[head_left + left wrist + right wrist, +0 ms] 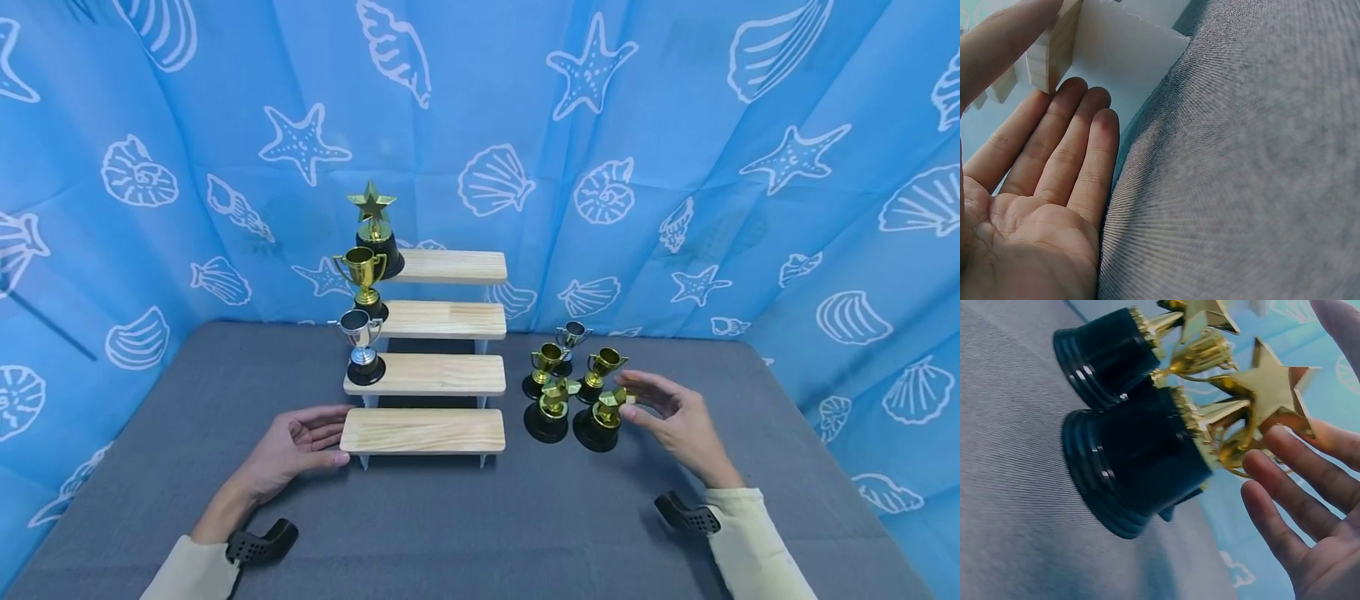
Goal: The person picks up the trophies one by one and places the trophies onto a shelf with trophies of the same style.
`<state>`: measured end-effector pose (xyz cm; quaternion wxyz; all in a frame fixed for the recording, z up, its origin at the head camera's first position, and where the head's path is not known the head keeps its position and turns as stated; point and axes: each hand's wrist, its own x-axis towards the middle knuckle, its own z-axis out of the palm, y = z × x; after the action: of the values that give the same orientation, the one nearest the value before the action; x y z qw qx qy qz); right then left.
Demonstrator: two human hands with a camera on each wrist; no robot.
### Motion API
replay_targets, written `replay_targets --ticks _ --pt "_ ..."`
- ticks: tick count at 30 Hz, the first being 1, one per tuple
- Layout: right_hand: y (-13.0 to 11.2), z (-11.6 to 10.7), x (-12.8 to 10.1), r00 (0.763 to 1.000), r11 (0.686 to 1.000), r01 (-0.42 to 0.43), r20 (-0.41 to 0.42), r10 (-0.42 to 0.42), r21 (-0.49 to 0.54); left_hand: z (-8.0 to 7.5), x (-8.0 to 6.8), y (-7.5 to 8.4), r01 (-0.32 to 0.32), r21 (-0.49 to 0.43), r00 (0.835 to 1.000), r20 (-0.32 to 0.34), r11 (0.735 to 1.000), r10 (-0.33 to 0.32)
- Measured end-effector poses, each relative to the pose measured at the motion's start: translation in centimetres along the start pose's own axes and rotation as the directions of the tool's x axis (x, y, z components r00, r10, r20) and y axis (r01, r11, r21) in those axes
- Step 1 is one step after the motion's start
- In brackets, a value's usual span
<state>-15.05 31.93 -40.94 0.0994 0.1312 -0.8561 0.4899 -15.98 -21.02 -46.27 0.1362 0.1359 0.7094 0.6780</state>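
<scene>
A four-step wooden stand (423, 431) is on the grey table. Its left ends carry a gold star trophy (372, 225) on top, a gold cup (362, 279) below, then a silver cup (362, 346). My left hand (322, 435) lies palm up with straight fingers (1054, 162) against the bottom step's left end (1054, 50). My right hand (632, 398) is open beside a star trophy (602, 417), and its fingertips (1279, 469) reach the gold star (1269, 387) above the black base (1141, 456). I cannot tell if they touch.
More trophies cluster right of the stand: a second star trophy (551, 408), two gold cups (545, 367) (603, 367) and a silver cup (572, 337). A blue seashell curtain (675, 125) closes off the back and sides. Grey tabletop (465, 525) stretches in front.
</scene>
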Motion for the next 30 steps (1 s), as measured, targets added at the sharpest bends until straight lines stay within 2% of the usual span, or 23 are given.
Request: replay_targets --ticks 12,18,24,30 --pt "1.2 1.2 -0.1 0.998 0.998 -0.055 0.042 0.055 -0.015 0.0 0.0 0.1 0.006 -0.006 1.0 -0.005 1.0 -0.006" --pt "1.4 1.9 -0.3 0.993 0.994 -0.107 0.038 0.108 -0.028 -0.1 0.0 0.1 -0.002 -0.005 1.0 -0.001 1.0 0.002" --pt "1.9 2.3 -0.5 0.988 0.984 -0.154 0.008 0.155 -0.095 -0.1 0.1 0.2 0.001 -0.009 1.0 0.002 1.0 -0.001" --pt "2.6 2.7 -0.6 0.986 0.981 -0.167 -0.006 0.167 -0.096 -0.1 0.0 0.1 0.01 -0.012 1.0 0.001 1.0 -0.01"
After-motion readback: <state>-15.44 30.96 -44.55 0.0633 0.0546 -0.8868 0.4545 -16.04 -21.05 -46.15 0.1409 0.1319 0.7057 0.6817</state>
